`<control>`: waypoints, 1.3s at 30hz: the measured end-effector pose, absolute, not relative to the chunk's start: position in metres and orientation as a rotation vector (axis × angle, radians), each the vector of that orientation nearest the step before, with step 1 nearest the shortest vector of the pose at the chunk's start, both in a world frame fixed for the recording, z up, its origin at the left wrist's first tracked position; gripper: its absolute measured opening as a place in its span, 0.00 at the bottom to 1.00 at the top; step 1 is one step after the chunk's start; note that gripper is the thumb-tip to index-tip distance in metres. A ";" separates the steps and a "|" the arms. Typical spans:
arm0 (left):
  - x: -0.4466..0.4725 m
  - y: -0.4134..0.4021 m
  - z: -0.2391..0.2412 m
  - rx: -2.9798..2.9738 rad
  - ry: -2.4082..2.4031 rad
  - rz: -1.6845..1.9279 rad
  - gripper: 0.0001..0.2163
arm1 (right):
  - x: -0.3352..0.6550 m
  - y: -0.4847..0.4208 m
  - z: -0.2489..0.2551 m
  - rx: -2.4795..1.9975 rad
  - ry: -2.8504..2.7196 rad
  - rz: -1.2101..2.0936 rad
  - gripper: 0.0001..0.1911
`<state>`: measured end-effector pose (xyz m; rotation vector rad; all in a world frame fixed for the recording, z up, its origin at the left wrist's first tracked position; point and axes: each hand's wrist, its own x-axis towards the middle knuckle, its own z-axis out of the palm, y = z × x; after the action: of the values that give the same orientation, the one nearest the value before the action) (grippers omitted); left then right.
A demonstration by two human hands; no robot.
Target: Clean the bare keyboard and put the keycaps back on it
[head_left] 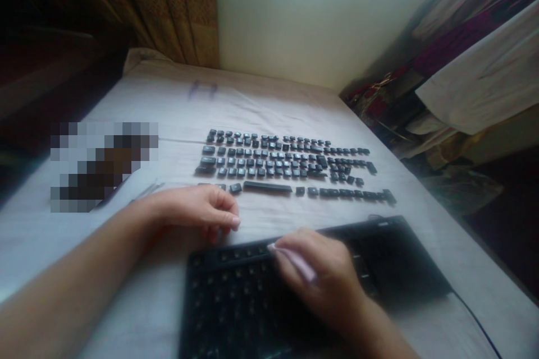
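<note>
A black keyboard base (227, 303), its keycaps off over the part that shows, lies at an angle in front of me. My right hand (320, 269) is closed on a folded pale cloth (298, 262), pressed against the upper row of the base. My left hand (206, 207) hovers or rests by the base's far left edge with curled fingers; whether they hold anything is hidden. Beyond both hands, loose black keycaps (273, 162) stand in rows in keyboard order. The long space bar keycap (267, 187) sits in the nearest row.
A pale sheet (138, 101) covers the surface beneath everything. At the left, a pixelated dark object (105, 168) lies near a thin clear item (147, 188). A black cable (475, 322) runs off the base at the right. Hanging cloths (484, 73) and a curtain (177, 11) border the surface.
</note>
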<state>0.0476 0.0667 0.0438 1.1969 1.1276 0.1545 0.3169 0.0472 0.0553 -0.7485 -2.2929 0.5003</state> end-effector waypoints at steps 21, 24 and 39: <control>0.049 0.067 0.044 1.217 1.111 0.163 0.19 | 0.305 0.042 0.046 -0.787 -2.468 0.271 0.10; 0.049 0.067 0.043 1.223 1.100 0.169 0.19 | 0.305 0.043 0.047 -0.774 -2.461 0.304 0.10; 0.049 0.068 0.042 1.232 1.092 0.178 0.19 | 0.305 0.042 0.046 -0.778 -2.454 0.295 0.12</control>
<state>0.0487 0.0680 0.0418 1.2320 1.0923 0.1776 0.3048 0.0419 0.0462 -0.7775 -2.4535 0.2949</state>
